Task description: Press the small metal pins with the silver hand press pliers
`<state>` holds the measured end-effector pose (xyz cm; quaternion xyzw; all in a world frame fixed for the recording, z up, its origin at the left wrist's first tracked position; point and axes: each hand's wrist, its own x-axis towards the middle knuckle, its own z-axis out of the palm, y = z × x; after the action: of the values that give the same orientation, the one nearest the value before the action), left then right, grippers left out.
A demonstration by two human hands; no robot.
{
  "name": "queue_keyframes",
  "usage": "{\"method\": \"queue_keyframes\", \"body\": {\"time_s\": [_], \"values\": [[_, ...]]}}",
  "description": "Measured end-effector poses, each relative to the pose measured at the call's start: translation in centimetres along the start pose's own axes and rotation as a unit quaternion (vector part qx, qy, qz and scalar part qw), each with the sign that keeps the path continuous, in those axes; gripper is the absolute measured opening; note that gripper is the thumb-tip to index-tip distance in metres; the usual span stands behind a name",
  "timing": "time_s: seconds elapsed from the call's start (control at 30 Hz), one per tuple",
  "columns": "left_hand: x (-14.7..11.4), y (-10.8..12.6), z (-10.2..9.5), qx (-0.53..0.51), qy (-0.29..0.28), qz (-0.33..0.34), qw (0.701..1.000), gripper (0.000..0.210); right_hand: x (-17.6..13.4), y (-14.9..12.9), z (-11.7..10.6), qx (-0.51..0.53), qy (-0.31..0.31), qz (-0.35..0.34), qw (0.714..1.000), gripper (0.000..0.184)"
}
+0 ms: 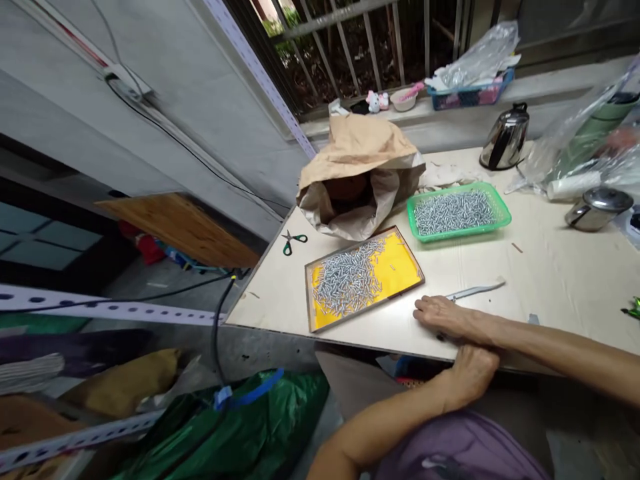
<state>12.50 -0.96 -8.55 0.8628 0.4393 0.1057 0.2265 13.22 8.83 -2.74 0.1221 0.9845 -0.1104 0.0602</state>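
Two bare hands meet at the near edge of the surface (550, 273). The left hand (476, 371) comes first, bent in against the edge just below the right wrist; its fingers are hidden, so I cannot tell whether it grips anything. The right hand (441, 317) lies back up on the surface, fingers close together and curled; what is under the palm does not show. A slim grey tool (477, 291) runs out from just beside its knuckles, perhaps touching them.

Beyond is a yellow tray (400, 268), with small metal pieces (346, 279) heaped mostly in its left half. Scissors (292, 238) lie spread to its left. Farther back, more pieces fill a green basket (506, 217), beside a paper bag (360, 143) with its mouth toward the person. A kettle (505, 138) stands behind.

The step looks like close handling at the edge, with the metal pieces untouched. Reaching them would call for uncrossing the arms and extending a hand forward over the tray rim.
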Motion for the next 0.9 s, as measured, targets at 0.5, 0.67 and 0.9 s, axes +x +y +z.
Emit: {"method": "queue_keyframes", "body": {"time_s": [0.5, 0.67, 0.9], "values": [[-2.3, -13.6, -16.7, 0.137, 0.189, -0.384, 0.893, 0.024, -0.3, 13.2, -12.1, -0.034, 0.295, 0.191, 0.935, 0.036], [-0.9, -15.8, -17.7, 0.075, 0.077, -0.462, 0.880, 0.024, -4.1, 6.4, -8.0, 0.018, 0.222, 0.138, 0.965, 0.038], [-2.0, -14.1, -17.4, -0.039, 0.148, -0.415, 0.897, 0.020, -11.8, -0.3, -0.1, 0.078, 0.119, 0.193, 0.971, 0.022]]}}
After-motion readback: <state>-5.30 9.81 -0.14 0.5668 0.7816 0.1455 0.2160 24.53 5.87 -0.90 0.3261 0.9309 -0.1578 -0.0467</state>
